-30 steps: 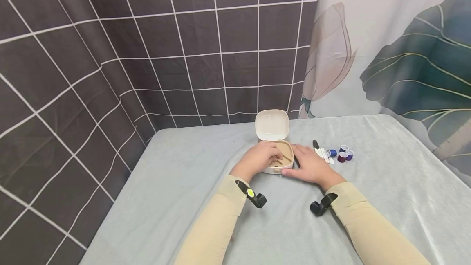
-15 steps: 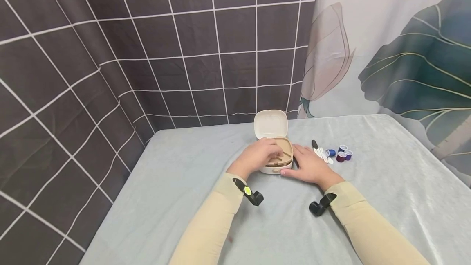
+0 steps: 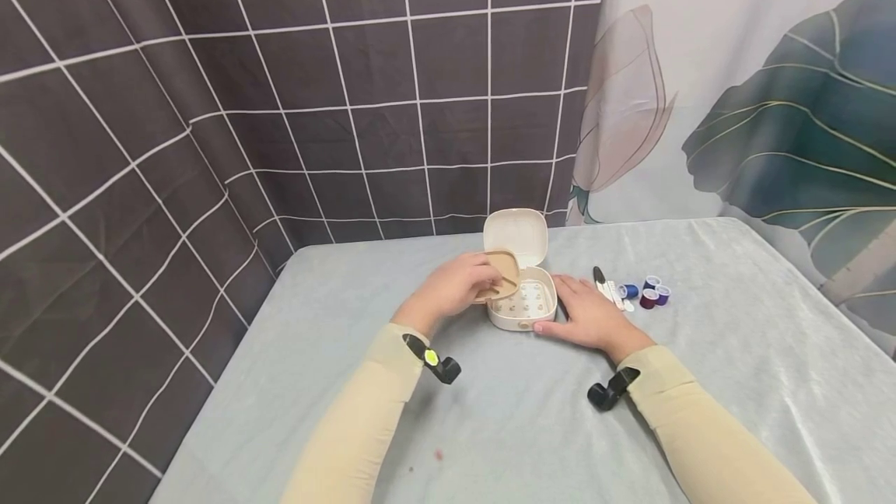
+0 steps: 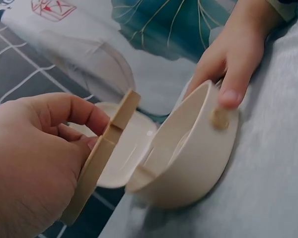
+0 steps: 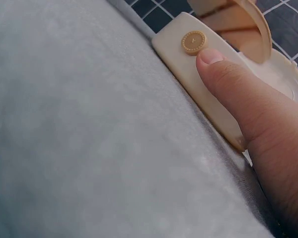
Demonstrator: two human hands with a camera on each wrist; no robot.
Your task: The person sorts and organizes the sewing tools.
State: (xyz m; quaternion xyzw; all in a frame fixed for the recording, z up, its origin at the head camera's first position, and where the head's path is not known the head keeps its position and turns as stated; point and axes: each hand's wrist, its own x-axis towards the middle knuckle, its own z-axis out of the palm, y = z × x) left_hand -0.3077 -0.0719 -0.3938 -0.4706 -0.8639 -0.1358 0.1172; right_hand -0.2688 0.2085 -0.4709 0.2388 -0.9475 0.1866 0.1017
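Note:
A small cream box (image 3: 514, 325) stands on the cloth with its lid (image 3: 516, 232) tipped back. Its inside shows a pale floor with rows of small beige pegs. Left of its opening, my left hand (image 3: 448, 286) pinches a tan divided tray (image 3: 505, 263), which the left wrist view shows tilted on edge beside the box. My right hand (image 3: 591, 313) rests along the box's right side, fingers extended. Its thumb (image 5: 228, 82) presses the front wall just beside a round tan button clasp (image 5: 193, 43).
Right of my right hand lie several thread spools: blue (image 3: 631, 291), dark red (image 3: 649, 299) and purple (image 3: 663, 295) among them. Near them are a black-tipped tool (image 3: 599, 274) and small white pieces (image 3: 617, 294). A grey-blue cloth (image 3: 546, 426) covers the table; dark checked curtain (image 3: 378, 131) hangs behind.
My left hand has lifted the tan tray out of the box and moved it left, uncovering the pegged floor. The right hand has stayed against the box.

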